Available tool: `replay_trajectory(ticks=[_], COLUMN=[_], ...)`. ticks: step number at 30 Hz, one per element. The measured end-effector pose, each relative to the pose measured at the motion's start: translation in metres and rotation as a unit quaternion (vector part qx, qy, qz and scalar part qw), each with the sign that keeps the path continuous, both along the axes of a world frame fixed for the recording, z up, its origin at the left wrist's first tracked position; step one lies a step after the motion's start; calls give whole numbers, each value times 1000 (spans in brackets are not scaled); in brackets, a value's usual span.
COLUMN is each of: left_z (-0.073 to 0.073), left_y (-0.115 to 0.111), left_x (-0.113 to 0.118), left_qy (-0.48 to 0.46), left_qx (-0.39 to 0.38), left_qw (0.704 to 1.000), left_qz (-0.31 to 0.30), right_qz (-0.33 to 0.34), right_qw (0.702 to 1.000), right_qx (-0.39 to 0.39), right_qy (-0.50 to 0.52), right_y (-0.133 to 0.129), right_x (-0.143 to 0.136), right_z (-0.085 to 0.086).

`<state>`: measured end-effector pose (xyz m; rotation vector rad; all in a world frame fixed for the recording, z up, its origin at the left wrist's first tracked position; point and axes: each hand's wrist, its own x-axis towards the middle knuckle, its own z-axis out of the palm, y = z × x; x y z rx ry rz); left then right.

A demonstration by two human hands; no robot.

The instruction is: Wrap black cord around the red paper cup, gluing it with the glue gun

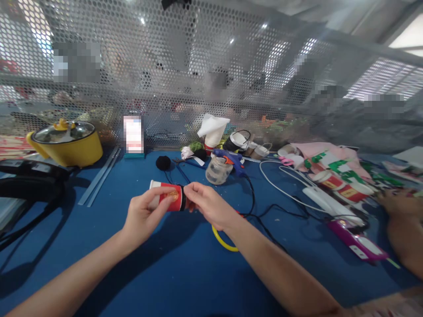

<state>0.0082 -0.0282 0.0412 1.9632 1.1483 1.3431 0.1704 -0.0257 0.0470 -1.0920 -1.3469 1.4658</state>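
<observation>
A red and white paper cup (176,203) lies on its side in the air above the blue table. My left hand (145,211) is wrapped round the cup, thumb and fingers on its red part. Black yarn circles the cup's right end. The fingertips of my right hand (203,200) are pinched together at that dark end; what lies between them is too small to make out. Just behind the cup sits a black yarn ball (163,163), with a strand running toward the cup.
A blue glue gun (231,158) rests on a clear jar (218,171), its black cable trailing right. At left are a yellow pot (71,147) and clear strips (101,176). A purple power strip (357,242) and another person's hand (401,202) are at right.
</observation>
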Motion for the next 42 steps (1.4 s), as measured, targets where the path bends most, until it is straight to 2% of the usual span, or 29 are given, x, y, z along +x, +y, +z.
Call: replay_trajectory(ticks=[3, 5, 7, 9, 11, 13, 16, 18, 21, 26, 29, 31, 33, 35, 37, 38, 39, 40, 42], left_z=[-3, -2, 1, 3, 3, 0, -6, -9, -13, -23, -30, -34, -37, -39, -40, -41, -42, -43, -45], left_y=[2, 6, 11, 16, 19, 19, 15, 9, 1, -4, -2, 0, 1, 2, 3, 4, 5, 5, 7], left_x=[-1, -3, -4, -5, -5, -6, -7, -6, -4, -2, -3, -4, -4, -3, -3, -3, -3, -3, -5], left_qy=[27, 0, -59, -119, -151, -160, -151, -140, -129, -107, -82, -63, -66, -90, -106, -106, -101, -92, -67], left_qx=[-8, -35, -92, -174, -246, -278, -267, -248, -228, -235, -216, -208, -217, -233, -244, -243, -239, -229, -203], left_qw=[999, 998, 991, 972, 948, 938, 946, 954, 959, 957, 966, 972, 970, 965, 961, 961, 963, 967, 975], left_qz=[-44, -59, -72, -101, -130, -135, -105, -93, -106, -134, -115, -94, -84, -80, -76, -73, -69, -64, -57], right_qz=[-32, -55, -64, -53, -38, -25, -22, -56, -83, -6, 3, -34, -113, -227, -353, -399, -423, -425, -390], right_qw=[999, 996, 987, 970, 951, 937, 939, 943, 942, 966, 978, 976, 962, 928, 870, 848, 844, 856, 887], right_qx=[12, 60, 123, 185, 235, 263, 257, 250, 256, 214, 183, 184, 205, 246, 277, 267, 232, 179, 107], right_qy=[16, -26, -87, -146, -195, -228, -229, -213, -200, -144, -102, -110, -139, -167, -203, -225, -234, -231, -224], right_y=[-3, -4, -5, -8, -11, -13, -15, -14, -13, -12, -9, -3, 5, 14, 24, 30, 35, 40, 50], right_x=[-2, 0, 2, 3, 2, 0, 1, 3, 5, -6, -10, -2, 16, 43, 73, 86, 99, 109, 121], right_z=[-8, -10, -10, -11, -12, -14, -16, -15, -14, -19, -22, -18, -9, 3, 15, 19, 22, 23, 21])
